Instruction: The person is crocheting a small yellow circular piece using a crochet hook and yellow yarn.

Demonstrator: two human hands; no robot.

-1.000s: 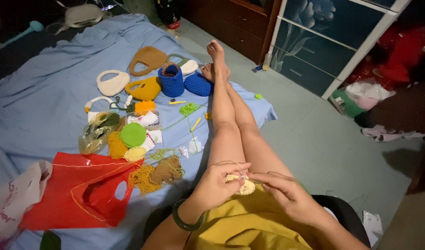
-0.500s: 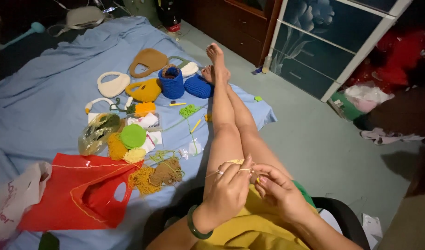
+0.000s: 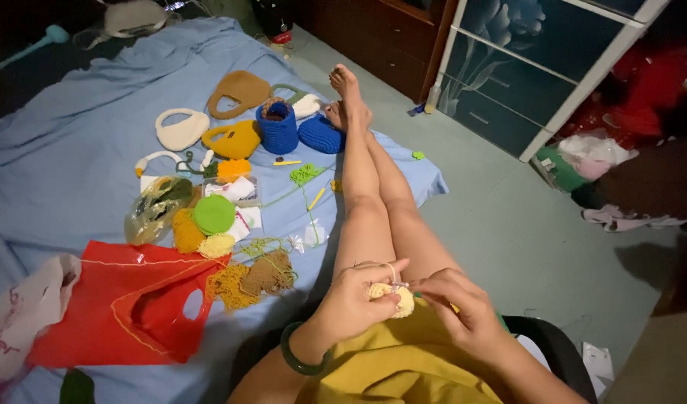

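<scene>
Both hands work a small crochet piece over the lap.
The left hand (image 3: pixel 355 299) pinches the pale yellow, rounded crochet piece (image 3: pixel 394 298); the right hand (image 3: pixel 463 310) closes its grip beside it. A red bag (image 3: pixel 119 307) lies well left.

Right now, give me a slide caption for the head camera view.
Left hand and right hand work a small pale-yellow crocheted piece beside crocheted items on a blue sheet.
</scene>
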